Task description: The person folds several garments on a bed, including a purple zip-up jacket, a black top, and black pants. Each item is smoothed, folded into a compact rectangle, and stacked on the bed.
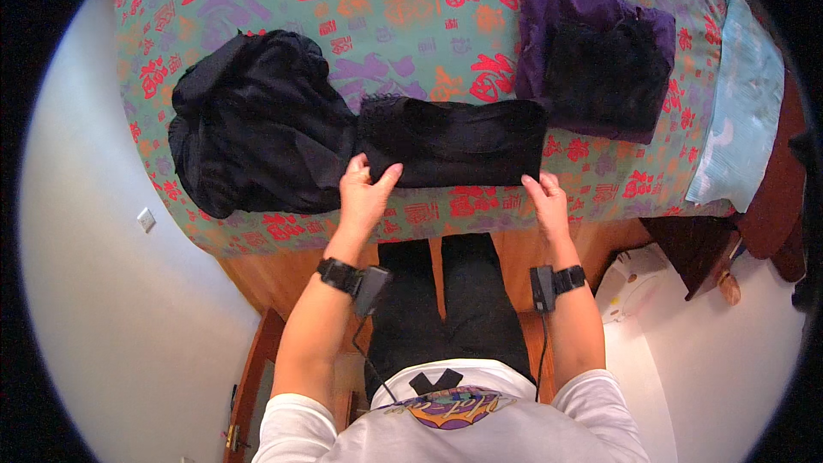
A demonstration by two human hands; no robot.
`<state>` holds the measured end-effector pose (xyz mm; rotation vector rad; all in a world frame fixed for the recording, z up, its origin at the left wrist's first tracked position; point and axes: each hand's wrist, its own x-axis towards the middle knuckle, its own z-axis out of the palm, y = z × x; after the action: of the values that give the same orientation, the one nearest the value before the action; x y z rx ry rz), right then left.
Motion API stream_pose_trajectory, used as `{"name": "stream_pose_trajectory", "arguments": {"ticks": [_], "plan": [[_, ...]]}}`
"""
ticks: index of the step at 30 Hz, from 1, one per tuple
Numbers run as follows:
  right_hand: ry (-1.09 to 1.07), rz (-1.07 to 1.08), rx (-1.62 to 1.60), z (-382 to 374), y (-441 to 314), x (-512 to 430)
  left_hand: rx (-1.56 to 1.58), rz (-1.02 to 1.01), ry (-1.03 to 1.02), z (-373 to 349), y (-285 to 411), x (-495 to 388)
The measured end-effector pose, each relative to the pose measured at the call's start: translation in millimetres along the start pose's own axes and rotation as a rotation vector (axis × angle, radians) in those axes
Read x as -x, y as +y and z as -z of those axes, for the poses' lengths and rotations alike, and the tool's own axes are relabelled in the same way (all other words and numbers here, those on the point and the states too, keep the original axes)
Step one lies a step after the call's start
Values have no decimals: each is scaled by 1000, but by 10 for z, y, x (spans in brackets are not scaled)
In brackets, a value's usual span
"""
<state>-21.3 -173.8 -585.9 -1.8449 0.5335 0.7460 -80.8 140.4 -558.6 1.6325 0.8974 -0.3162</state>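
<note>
A folded black cloth garment [453, 141] lies as a flat rectangle near the front edge of a bed. My left hand [368, 190] pinches its near left corner between thumb and fingers. At the near right corner, my right hand [546, 196] grips the cloth in the same way. Against its left end rests a loose, crumpled black garment [257, 122]. Behind and to the right, a folded black piece [607, 74] sits on a folded purple garment [537, 13]. Both wrists wear black straps with small boxes and cables.
The bedspread [418, 212] is green with red, orange and purple characters. A light blue cloth [739, 103] lies at the bed's right end. Below it stand a dark brown wooden piece [691, 251] and a white box-like object [633, 276]. A white wall [90, 193] bounds the left.
</note>
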Motion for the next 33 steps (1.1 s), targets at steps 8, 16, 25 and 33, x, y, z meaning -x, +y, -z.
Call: {"name": "stream_pose_trajectory", "arguments": {"ticks": [8,16,25,33], "plan": [[70,-62,-85,-93,342,-135,-81,116,143,-206,-343,-46],[-158,-91,-112,-204,-227,-140,429,370,-147,-123,125,-80],[45,404,-350,991,-1484,423,685,-2,-328,-342,1591,374],[650,301,-99,1734,-1318,-323,389,-51,-255,-1051,1485,26]]}}
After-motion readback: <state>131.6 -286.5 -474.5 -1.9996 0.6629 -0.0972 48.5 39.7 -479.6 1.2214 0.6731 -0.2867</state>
